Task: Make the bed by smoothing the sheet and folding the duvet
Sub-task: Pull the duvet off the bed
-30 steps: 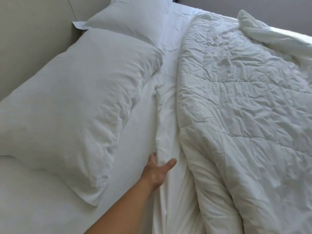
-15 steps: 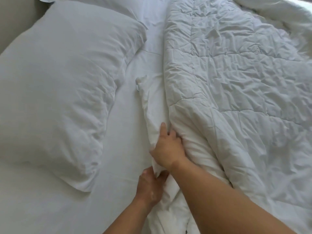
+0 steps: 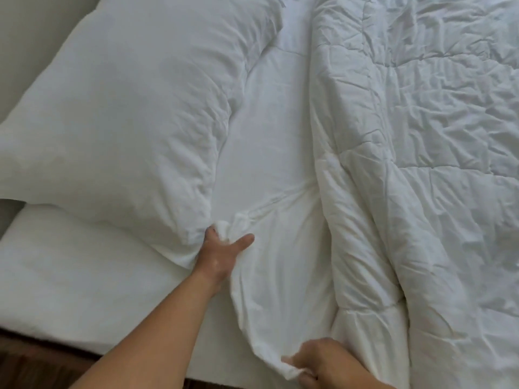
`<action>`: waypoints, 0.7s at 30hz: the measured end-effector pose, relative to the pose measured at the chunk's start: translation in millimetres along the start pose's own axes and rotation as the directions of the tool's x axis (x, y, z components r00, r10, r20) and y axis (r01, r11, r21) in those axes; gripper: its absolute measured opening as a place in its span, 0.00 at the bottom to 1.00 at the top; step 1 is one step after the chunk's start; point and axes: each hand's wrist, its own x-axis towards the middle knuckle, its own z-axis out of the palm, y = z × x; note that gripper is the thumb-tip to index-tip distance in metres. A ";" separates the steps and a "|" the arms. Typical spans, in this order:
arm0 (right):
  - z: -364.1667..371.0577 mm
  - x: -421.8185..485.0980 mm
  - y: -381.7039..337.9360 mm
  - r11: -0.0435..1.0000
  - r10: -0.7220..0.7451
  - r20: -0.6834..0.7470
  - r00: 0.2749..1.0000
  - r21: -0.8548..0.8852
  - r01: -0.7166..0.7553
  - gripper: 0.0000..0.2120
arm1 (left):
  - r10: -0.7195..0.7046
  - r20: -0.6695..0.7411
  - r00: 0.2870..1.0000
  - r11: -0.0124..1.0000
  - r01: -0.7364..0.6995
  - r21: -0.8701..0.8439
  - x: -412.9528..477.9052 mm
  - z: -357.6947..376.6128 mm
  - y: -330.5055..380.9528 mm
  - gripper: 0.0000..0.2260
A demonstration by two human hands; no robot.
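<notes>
A white sheet (image 3: 269, 153) runs down the middle of the bed between a large white pillow (image 3: 126, 122) on the left and a crumpled quilted white duvet (image 3: 415, 169) on the right. My left hand (image 3: 222, 251) grips a bunched corner of the sheet next to the pillow's lower corner, thumb sticking out to the right. My right hand (image 3: 323, 363) pinches the sheet's edge at the near side of the bed, beside the duvet's folded rim. Creases fan out across the sheet from my left hand's grip toward the duvet.
The bare mattress (image 3: 70, 276) shows at the lower left, with its near edge and dark wooden floor (image 3: 36, 369) below it. A pale wall or headboard (image 3: 28, 37) borders the bed on the upper left. A second pillow's edge (image 3: 280, 1) peeks in at the top.
My left hand pulled the sheet's corner left toward the pillow, spreading the bunched strip flat. My right hand left the duvet edge and dropped to the sheet's near edge. The view tilted closer.
</notes>
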 end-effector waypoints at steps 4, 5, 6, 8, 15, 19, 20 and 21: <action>-15.2 2.3 -13.0 0.984 -0.170 -0.331 0.928 -0.110 0.141 0.29 | 0.117 -0.137 0.984 0.888 -0.042 0.457 20.1 4.3 -5.5 0.19; -24.7 8.8 -23.6 0.983 -0.182 -0.454 0.872 -0.083 0.163 0.34 | 0.139 -0.085 0.987 0.832 -0.070 0.550 23.8 4.2 -9.3 0.14; -33.9 20.2 -34.2 0.981 -0.173 -0.544 0.821 -0.021 0.193 0.40 | 0.159 -0.035 0.987 0.779 -0.103 0.618 25.0 3.5 -12.7 0.09; -42.9 45.3 -61.2 0.977 -0.131 -0.558 0.820 0.068 0.202 0.52 | 0.185 0.026 0.982 0.721 -0.154 0.676 26.9 -0.3 -20.0 0.05; -4.3 91.7 -68.2 0.984 -0.147 -0.716 0.683 -0.173 0.030 0.30 | 0.322 0.100 0.942 0.665 -0.300 0.685 26.1 -18.6 -38.1 0.01; 0.8 83.4 -72.0 0.969 -0.245 -0.693 0.678 -0.162 0.185 0.24 | 0.380 0.058 0.923 0.676 -0.320 0.663 -4.8 -42.3 -51.1 0.05; 9.7 78.0 -77.0 0.957 -0.289 -0.663 0.690 -0.187 0.221 0.24 | 0.376 0.042 0.926 0.681 -0.306 0.665 -14.0 -53.4 -56.2 0.06; 19.8 73.4 -81.8 0.943 -0.334 -0.625 0.705 -0.210 0.260 0.25 | 0.368 0.025 0.929 0.684 -0.289 0.670 -23.2 -65.4 -62.1 0.07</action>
